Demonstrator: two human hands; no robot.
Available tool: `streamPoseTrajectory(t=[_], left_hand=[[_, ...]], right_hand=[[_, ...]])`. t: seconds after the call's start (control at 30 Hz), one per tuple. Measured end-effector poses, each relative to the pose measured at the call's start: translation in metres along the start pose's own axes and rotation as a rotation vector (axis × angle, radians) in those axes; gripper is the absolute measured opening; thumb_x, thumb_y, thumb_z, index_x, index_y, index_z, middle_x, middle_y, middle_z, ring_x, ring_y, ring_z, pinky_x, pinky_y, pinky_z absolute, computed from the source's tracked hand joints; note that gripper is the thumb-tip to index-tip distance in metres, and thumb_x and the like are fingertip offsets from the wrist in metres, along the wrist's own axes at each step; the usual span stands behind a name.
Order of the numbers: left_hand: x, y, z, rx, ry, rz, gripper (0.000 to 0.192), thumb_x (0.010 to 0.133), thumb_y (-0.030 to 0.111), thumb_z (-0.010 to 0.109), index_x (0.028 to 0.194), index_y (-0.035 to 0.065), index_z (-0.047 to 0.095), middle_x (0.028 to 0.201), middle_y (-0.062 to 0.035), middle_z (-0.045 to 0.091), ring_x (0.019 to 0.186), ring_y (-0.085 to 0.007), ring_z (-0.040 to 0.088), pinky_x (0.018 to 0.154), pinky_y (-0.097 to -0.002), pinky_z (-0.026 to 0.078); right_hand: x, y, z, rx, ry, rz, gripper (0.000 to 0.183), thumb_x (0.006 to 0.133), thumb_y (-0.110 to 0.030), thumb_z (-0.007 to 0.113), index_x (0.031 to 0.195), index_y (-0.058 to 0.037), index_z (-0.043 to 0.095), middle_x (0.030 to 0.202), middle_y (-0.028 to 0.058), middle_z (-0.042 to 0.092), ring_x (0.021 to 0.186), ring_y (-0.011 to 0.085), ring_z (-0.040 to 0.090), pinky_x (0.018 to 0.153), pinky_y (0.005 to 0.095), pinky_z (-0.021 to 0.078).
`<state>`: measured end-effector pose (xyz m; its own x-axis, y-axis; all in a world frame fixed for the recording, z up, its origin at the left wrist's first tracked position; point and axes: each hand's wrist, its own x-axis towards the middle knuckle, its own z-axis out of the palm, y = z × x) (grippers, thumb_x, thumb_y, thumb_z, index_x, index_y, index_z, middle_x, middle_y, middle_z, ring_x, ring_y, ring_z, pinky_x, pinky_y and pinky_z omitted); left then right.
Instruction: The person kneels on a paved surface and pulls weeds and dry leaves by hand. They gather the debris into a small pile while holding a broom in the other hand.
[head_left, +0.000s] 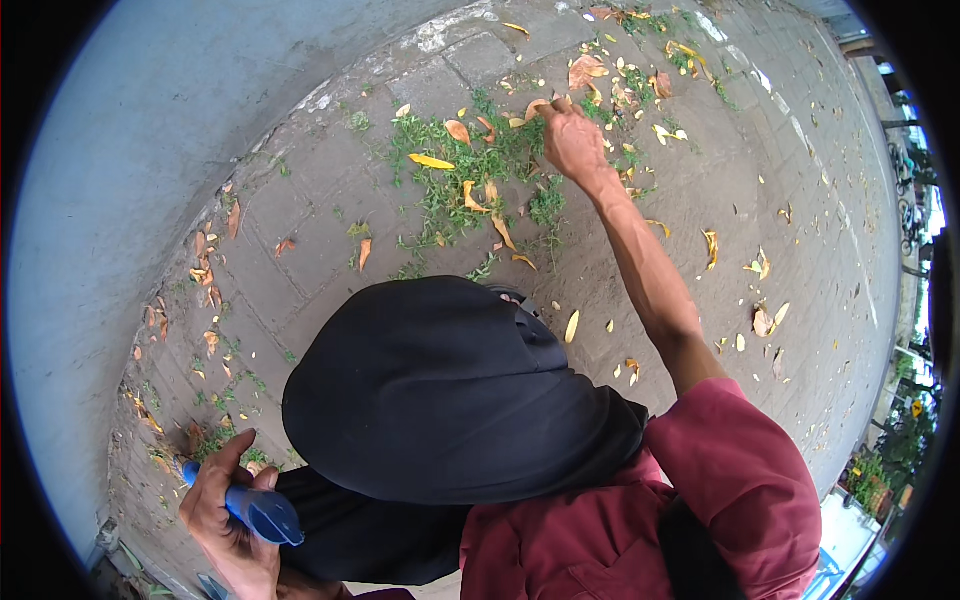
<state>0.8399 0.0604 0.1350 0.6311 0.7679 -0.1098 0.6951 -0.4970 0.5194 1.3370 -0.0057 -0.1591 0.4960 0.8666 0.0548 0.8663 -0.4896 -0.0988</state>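
Observation:
My left hand, low at the left beside my knee, is wrapped around a blue handle. Whatever the handle belongs to is mostly hidden by the fingers. My right hand reaches far forward, its fingers bent down at the right edge of a patch of green weeds. A brown dry leaf lies right at those fingertips; whether they grip it or a weed stem I cannot tell. Yellow leaves and curled brown leaves are scattered over the weeds.
A pale blue-grey wall curves along the left. The ground is worn paving, with more fallen leaves and small weeds along the wall's foot. My knee in black cloth fills the middle. A white line crosses the paving at the right.

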Motion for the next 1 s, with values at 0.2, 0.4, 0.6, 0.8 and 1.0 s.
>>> streamPoseTrajectory(t=[0.2, 0.4, 0.6, 0.8, 1.0], left_hand=[[-0.001, 0.006, 0.0, -0.043, -0.018, -0.042, 0.036, 0.091, 0.024, 0.075, 0.112, -0.0054, 0.069, 0.074, -0.007, 0.06, 0.066, -0.0118, 0.053, 0.065, -0.0284, 0.043], [-0.002, 0.004, 0.005, -0.065, 0.008, -0.057, 0.039, 0.09, 0.026, 0.073, 0.112, -0.0051, 0.069, 0.082, -0.0104, 0.065, 0.065, -0.0139, 0.055, 0.066, -0.0296, 0.045], [-0.003, 0.0, 0.004, 0.005, 0.012, -0.009, 0.04, 0.09, 0.027, 0.072, 0.113, -0.0056, 0.068, 0.08, -0.0109, 0.065, 0.065, -0.015, 0.057, 0.068, -0.0305, 0.046], [0.002, 0.003, 0.006, -0.049, -0.045, -0.101, 0.039, 0.09, 0.026, 0.072, 0.112, -0.006, 0.069, 0.077, -0.0113, 0.064, 0.064, -0.0148, 0.056, 0.076, -0.0321, 0.049], [0.01, 0.005, 0.001, 0.025, -0.065, -0.04, 0.037, 0.091, 0.024, 0.073, 0.11, -0.007, 0.069, 0.081, -0.0125, 0.067, 0.07, -0.0156, 0.06, 0.076, -0.032, 0.05]], right_hand=[[0.011, 0.044, 0.038, 0.002, -0.018, -0.207, 0.039, 0.084, -0.006, 0.064, 0.123, -0.0077, 0.065, 0.114, 0.0186, 0.067, 0.108, 0.0374, 0.065, 0.092, 0.0462, 0.0546], [0.025, 0.057, 0.06, 0.051, -0.126, -0.218, 0.025, 0.089, -0.006, 0.061, 0.112, -0.0022, 0.069, 0.108, 0.0202, 0.068, 0.102, 0.039, 0.065, 0.09, 0.0471, 0.0532], [0.031, 0.057, 0.074, 0.047, 0.219, -0.253, 0.016, 0.09, -0.007, 0.057, 0.094, 0.0008, 0.07, 0.096, 0.0221, 0.069, 0.089, 0.0411, 0.067, 0.079, 0.0512, 0.0539], [0.118, 0.113, -0.011, 0.183, 0.501, 0.207, 0.015, 0.085, -0.011, 0.068, 0.088, -0.0003, 0.078, 0.077, 0.0227, 0.072, 0.069, 0.0357, 0.072, 0.068, 0.0449, 0.0581], [0.053, -0.024, -0.068, 1.102, -0.195, -0.015, 0.032, 0.091, -0.002, 0.069, 0.122, -0.0031, 0.07, 0.103, 0.0157, 0.076, 0.086, 0.0169, 0.074, 0.077, 0.0327, 0.0622]])
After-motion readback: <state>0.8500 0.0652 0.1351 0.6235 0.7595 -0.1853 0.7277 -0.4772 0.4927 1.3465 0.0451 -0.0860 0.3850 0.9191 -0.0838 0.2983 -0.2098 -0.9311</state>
